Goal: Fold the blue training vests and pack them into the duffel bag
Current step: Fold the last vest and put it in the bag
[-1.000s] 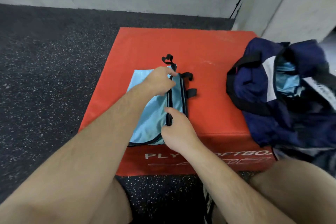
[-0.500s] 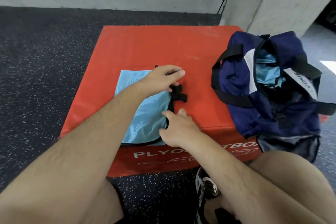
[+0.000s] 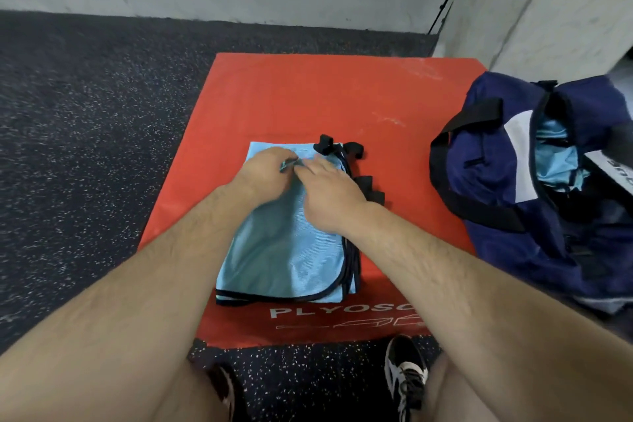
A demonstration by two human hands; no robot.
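pinching the far edge of the vest (image 3: 284,250) on the box (image 3: 308,96) with left hand (image 3: 263,168), right hand (image 3: 330,190) bent beside it, grip unclear; best folded squarely, straps (image 3: 370,188) tucked, for the bag (image 3: 486,154) at right.

White capital letters on the near front face of the red box (image 3: 308,96) in front of you read "PLYOSO" (image 3: 342,310). The rest of the word is hidden behind your right forearm (image 3: 445,260), and a white outline logo sits just below the letters. On the navy duffel bag (image 3: 496,154) to your right, a white panel at the picture's edge bears dark lettering, too blurred and cut off to read.
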